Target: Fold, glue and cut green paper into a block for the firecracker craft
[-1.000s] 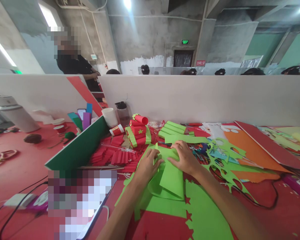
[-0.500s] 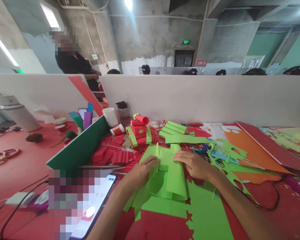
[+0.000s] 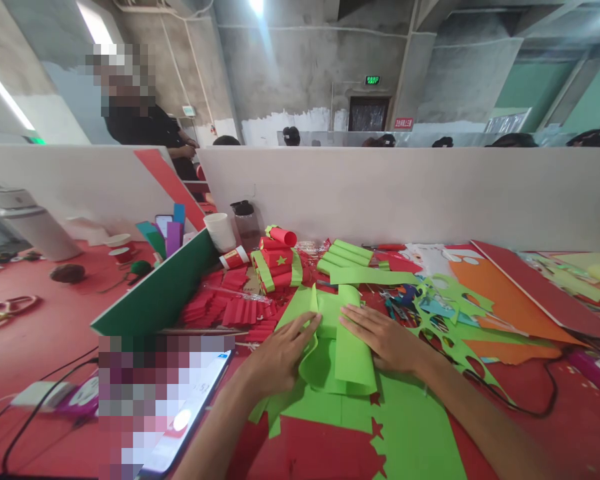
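A sheet of light green paper (image 3: 353,347) lies in front of me with both sides folded inward. My right hand (image 3: 387,337) rests on its right flap with the fingers stretched flat. On the other side, my left hand (image 3: 283,347) touches the curled left flap (image 3: 307,363), fingers extended and slightly apart. That flap stands partly raised, and my left thumb is hidden. More green sheets (image 3: 415,427) lie under the folded one. Small red star shapes (image 3: 377,427) show along a cut edge.
A lit phone (image 3: 195,400) lies at lower left beside a green board (image 3: 155,287). Behind my hands are red folded strips (image 3: 235,310), a red-and-green paper model (image 3: 279,260) and green paper rolls (image 3: 347,257). Cut green scraps (image 3: 460,340) lie right. A white partition (image 3: 380,193) stands behind.
My left fingers have straightened and loosened on the left flap, which has curled further outward. My right hand has slid slightly left and flattened on the right flap.
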`<state>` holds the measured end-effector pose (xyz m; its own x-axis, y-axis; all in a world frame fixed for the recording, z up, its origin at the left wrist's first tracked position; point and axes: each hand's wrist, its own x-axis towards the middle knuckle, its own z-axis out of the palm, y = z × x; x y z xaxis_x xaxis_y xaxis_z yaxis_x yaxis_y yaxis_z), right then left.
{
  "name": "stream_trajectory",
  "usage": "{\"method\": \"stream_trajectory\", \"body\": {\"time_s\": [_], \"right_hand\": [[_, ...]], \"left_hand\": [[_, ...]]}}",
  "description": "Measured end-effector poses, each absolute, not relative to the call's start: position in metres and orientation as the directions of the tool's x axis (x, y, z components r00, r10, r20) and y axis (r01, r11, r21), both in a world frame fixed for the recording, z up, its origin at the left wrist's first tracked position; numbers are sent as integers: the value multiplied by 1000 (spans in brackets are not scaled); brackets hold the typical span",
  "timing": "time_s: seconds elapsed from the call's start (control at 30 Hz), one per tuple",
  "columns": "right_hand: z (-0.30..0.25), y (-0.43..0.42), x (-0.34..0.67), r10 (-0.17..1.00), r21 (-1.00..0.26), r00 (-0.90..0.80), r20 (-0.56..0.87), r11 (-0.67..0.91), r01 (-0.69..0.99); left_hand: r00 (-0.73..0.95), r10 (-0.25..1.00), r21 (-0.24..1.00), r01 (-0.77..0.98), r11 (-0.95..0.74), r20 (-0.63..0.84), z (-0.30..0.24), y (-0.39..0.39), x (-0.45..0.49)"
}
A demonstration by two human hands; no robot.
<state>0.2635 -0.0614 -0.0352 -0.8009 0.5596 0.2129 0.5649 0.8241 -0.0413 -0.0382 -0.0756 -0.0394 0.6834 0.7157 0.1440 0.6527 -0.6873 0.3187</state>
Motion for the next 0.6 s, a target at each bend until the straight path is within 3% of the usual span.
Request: {"method": "stream_trajectory", "body": {"time_s": [0.17,0.33,0.6], "right_hand": [[-37,-63,261,587,-69,-777,228,806,589],[-41,-65,259,613,-196,-721,324,789,583],[-39,-65,259,645,-340,-691,326,762,551]], "left_hand": [[688,709,388,619,-683,151,-38,-73,-40],[705,671,434,544,-718,227,-34,-70,-38],[719,671,280,617,-736,178,-30,-72,-37]]}}
